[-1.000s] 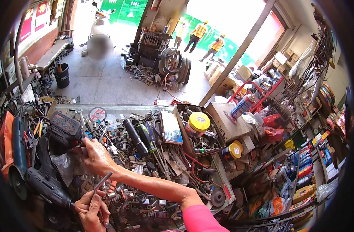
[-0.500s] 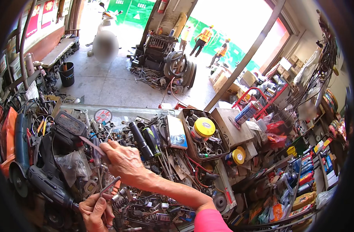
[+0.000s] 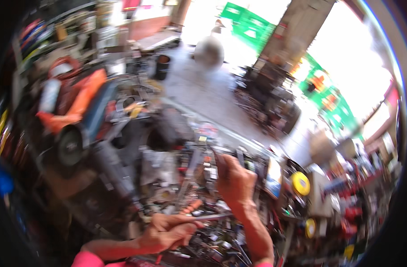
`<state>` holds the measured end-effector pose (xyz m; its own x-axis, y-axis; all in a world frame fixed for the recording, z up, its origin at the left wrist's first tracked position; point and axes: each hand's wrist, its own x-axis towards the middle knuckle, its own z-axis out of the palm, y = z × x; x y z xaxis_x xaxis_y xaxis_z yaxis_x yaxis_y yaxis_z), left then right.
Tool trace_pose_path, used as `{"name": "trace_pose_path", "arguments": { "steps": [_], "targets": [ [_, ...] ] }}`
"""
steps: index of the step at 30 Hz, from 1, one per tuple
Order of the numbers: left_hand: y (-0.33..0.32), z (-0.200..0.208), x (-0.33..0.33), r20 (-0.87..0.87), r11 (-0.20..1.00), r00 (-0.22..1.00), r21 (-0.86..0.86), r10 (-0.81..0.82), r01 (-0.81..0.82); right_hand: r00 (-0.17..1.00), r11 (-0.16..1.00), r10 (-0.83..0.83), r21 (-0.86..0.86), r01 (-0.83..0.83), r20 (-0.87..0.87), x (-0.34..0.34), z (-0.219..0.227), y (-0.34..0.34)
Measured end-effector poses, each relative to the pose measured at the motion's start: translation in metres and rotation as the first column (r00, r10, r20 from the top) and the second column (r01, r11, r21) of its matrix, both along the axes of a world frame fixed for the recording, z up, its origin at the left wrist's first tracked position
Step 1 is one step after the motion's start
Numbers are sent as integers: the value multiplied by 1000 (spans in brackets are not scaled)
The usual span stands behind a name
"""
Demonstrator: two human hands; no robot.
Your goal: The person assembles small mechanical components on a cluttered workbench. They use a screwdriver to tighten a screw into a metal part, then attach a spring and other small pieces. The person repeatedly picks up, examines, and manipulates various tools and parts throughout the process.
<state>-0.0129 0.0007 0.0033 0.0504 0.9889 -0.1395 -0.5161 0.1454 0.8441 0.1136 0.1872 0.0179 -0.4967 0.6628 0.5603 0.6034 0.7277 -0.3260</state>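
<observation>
The view is smeared by motion. My left hand (image 3: 168,231) is closed round a thin grey metal rod (image 3: 213,217), which points right toward my right wrist. Farther up and to the right, my right hand (image 3: 239,180) is a closed fist over the cluttered bench. A dark flat strip (image 3: 220,165) shows at its left side, its far end lost in blur. Beneath both hands lies a heap of small metal parts (image 3: 212,242), with an orange piece (image 3: 192,206) just above the rod.
At left lie a dark power tool (image 3: 116,169), an angle grinder (image 3: 99,109) and an orange bag (image 3: 81,102). A yellow-lidded tub (image 3: 300,183) stands at right. Beyond the bench are a black bucket (image 3: 162,67) and people in orange vests (image 3: 319,82).
The view has swung left, so the bench appears shifted right. My left hand has turned, its rod now pointing right instead of up. The strip by my right hand shows less.
</observation>
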Motion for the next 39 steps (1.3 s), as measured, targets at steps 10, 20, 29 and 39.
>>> {"name": "trace_pose_path", "arguments": {
  "steps": [10, 20, 29, 39],
  "targets": [
    [-8, -7, 2, 149, 979, 987, 202, -57, 26, 893, 832, 447, 340, -438, 55, -77, 24, -7],
    [-6, -8, 0, 145, 978, 989, 207, -15, -16, 847, 841, 503, 128, -526, 175, -172, 24, 1],
    [-5, -3, -7, 117, 995, 992, 83, 37, -47, 928, 961, 273, -18, -278, 255, -56, 41, 34],
    [2, -5, -11, 113, 996, 990, -36, 90, -87, 848, 866, -248, -285, 411, 469, 87, -5, 25]
  ]
}}
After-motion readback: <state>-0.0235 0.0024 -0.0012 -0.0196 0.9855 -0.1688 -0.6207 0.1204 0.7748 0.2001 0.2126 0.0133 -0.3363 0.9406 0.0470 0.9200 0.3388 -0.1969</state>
